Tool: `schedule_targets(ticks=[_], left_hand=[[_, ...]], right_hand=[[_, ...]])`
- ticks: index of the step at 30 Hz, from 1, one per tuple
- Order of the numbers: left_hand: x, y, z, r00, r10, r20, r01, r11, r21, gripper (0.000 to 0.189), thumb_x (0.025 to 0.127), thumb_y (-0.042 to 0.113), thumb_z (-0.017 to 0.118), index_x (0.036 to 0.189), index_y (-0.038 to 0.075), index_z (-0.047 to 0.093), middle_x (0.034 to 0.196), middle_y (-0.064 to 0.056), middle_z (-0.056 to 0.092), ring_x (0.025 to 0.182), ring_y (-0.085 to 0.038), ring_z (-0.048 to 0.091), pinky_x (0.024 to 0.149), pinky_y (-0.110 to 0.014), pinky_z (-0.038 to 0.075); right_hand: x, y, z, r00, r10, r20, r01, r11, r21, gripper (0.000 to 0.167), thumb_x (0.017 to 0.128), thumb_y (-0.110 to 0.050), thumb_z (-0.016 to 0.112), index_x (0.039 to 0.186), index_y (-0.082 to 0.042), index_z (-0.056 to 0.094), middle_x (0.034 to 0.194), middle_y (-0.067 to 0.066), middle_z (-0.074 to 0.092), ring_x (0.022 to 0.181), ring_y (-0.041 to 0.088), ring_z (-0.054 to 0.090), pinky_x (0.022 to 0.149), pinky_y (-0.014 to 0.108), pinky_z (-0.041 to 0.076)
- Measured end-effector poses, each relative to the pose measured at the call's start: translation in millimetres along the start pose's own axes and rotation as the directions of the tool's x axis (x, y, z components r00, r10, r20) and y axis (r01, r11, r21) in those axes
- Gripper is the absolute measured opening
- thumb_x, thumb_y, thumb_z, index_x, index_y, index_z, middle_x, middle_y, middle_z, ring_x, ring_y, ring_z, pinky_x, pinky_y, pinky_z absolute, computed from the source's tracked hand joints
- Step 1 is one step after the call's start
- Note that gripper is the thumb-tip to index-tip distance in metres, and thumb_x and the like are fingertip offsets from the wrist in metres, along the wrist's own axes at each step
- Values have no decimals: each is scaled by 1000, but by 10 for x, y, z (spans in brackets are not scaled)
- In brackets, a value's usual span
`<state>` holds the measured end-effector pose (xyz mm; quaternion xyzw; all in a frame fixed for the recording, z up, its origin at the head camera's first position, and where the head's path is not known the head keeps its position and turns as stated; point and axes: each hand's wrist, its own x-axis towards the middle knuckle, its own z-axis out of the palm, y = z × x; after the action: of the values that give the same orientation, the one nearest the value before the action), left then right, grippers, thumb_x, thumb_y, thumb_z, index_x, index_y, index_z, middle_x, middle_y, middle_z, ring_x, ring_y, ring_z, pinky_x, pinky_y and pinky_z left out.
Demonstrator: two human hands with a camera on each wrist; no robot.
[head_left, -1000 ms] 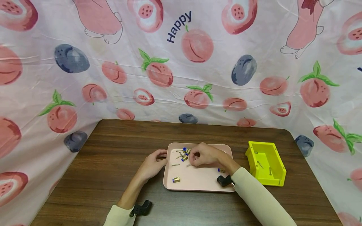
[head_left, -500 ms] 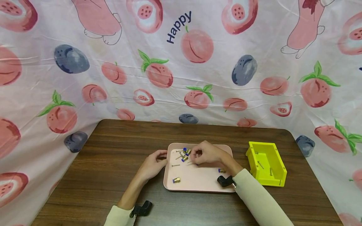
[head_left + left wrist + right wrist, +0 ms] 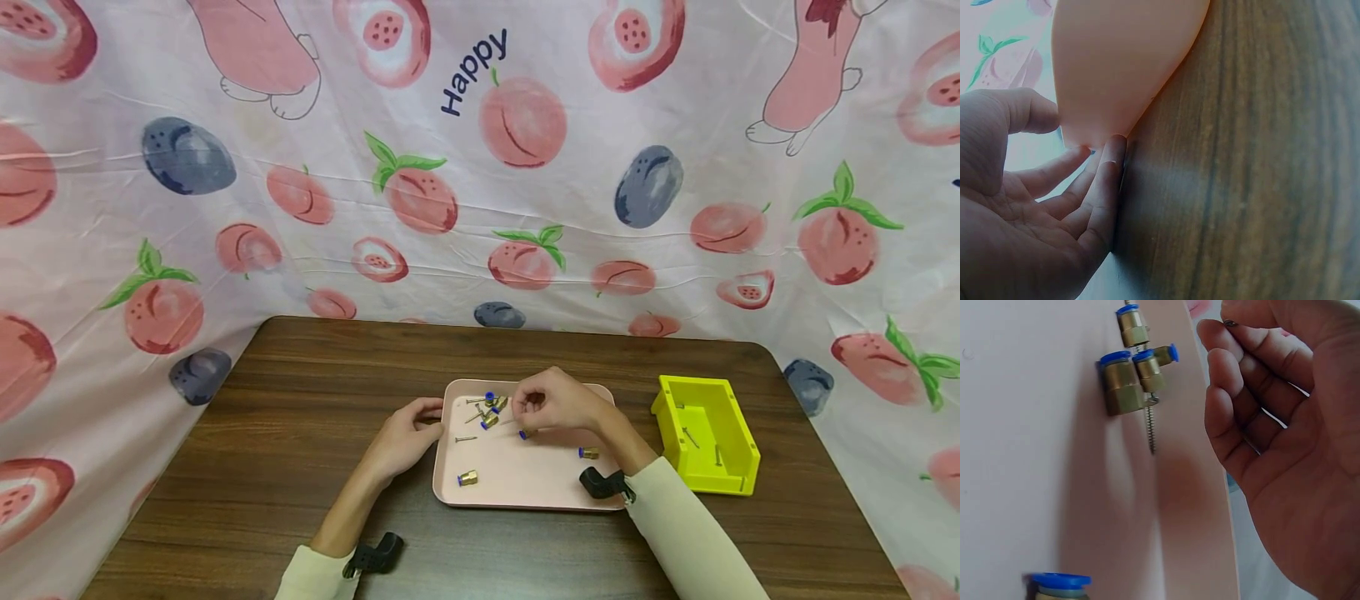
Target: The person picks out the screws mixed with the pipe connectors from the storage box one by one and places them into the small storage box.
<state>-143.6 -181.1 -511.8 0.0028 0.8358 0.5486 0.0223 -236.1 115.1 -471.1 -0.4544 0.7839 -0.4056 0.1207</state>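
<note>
My left hand [image 3: 405,440] is at the left side of a pink tray [image 3: 525,492]. In the left wrist view its thumb and relaxed fingertips touch the tray's outer wall [image 3: 1122,69]. Above the tray's upper middle, my right hand [image 3: 558,402] pinches a thin screw [image 3: 507,422] between thumb and fingertips; the right wrist view shows only a small dark bit of the screw [image 3: 1230,324]. Left of that hand lie several brass fittings with blue collars [image 3: 1124,387], heaped with screws [image 3: 1150,428]. A single screw [image 3: 466,438] lies nearer the tray's left wall.
Loose fittings lie apart in the tray: a lower-left fitting [image 3: 468,477], a right-hand fitting [image 3: 589,452] and one under the right hand. A yellow bin [image 3: 742,433] with several screws stands right of the tray on the wooden table [image 3: 315,358]. A printed cloth [image 3: 570,192] hangs behind.
My right hand has moved slightly up and to the right with the screw, away from the heap. A fitting beneath it has come into view. The left hand has stayed put.
</note>
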Motion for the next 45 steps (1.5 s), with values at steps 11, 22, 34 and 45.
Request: schedule_targets(ticks=[11,22,34,45], left_hand=[[-1,23,-23,1000,14,12,-14,1000,-15,45,99,8,71,142,-4,68,129,-17,75,104,-27,77,90,-38,56],[22,37,-27,1000,2,13,-2,1000,-1,45,99,10,71,142,-3,68,131,-16,75,103,-26,76,90,-37,56],[28,36,-30,1000,-6,18,6,1000,-5,46,99,10,71,143,-3,67,132,-17,74,104,-26,76,90,-38,56],[26,39,-37,1000,3,23,-3,1000,-8,47,98,10,72,143,-4,67,132,-18,74,104,-28,77,90,-39,57]], right_hand=[[-113,-86,-79,998,12,-63,-14,1000,-21,15,92,-2,77,87,-16,77,78,-11,65,72,9,57,68,25,47],[-237,-133,-127,989,40,-140,-41,999,-6,13,90,-1,78,89,-14,77,79,-9,66,75,12,58,69,28,49],[-371,-133,-149,976,34,-216,-37,999,-9,13,89,2,80,90,-11,77,81,-8,66,77,14,60,71,29,51],[-507,-137,-223,952,50,-301,-62,998,-29,17,90,3,81,91,-15,78,83,-8,69,78,16,61,72,32,53]])
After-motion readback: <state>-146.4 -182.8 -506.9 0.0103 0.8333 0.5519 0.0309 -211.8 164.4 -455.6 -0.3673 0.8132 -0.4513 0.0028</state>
